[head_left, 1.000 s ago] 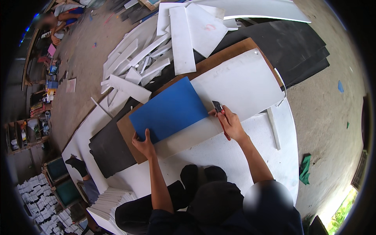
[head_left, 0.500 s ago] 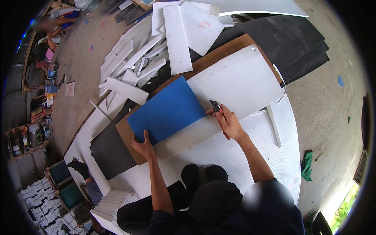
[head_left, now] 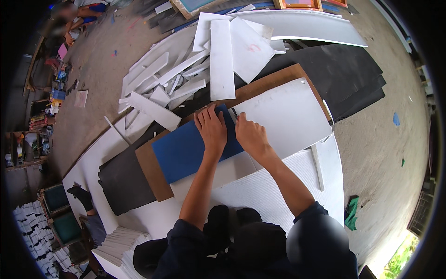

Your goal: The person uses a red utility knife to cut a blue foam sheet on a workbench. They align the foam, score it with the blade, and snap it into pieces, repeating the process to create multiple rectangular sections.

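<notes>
White board (head_left: 290,111) lay under blue sheet (head_left: 179,153); left hand (head_left: 212,132) pressed sheet, fingers spread; right hand (head_left: 252,136), by sheet's right edge, gripped probable cutter (head_left: 234,113), mostly hidden

My left hand (head_left: 213,132) lies on the blue sheet (head_left: 179,156), my right hand (head_left: 251,136) grips a knife (head_left: 235,113) just right of those fingers (head_left: 207,114), at the sheet's edge, and white scraps (head_left: 222,60) lie beyond both.

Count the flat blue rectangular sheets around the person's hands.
1: the flat blue rectangular sheet, under the bare left hand, atop the large white rectangular sheet. Others may be hidden beneath.
</notes>
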{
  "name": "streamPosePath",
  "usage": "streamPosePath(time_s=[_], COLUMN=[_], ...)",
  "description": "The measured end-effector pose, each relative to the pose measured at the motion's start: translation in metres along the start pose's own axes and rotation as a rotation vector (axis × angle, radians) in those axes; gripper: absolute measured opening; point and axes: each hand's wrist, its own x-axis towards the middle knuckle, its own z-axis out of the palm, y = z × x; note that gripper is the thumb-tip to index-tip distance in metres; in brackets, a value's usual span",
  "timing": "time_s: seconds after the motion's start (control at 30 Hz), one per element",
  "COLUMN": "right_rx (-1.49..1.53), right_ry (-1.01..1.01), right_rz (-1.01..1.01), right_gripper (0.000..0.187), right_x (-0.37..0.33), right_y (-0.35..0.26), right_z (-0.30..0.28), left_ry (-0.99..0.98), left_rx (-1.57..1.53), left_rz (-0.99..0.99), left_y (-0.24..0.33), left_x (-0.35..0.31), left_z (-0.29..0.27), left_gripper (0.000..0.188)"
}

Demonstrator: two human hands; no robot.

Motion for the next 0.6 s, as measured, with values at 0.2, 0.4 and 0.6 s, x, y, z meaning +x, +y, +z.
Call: streamPosePath(time_s=[0.2,0.4,0.6], right_rx=[0.036,0.081,-0.008], right_ry=[-0.107,-0.113,-0.213], right_rz=[0.061,0.029,-0.021], right_gripper=[0.016,0.019,0.016], right_x=[0.010,0.016,0.028], right_y=[-0.008,-0.006,-0.007], right_z=[0.007,0.010,-0.003], left_ry=[-0.051,-0.021,0.016], left_rx=[-0.019,-0.049,-0.018], left_rz=[-0.054,-0.032,-0.018], left_y=[0.002,0.001,0.005], left_x=[-0.003,-0.004,-0.003], left_z=[0.007,0.006,0.005], left_gripper=[0.024,0.024,0.023])
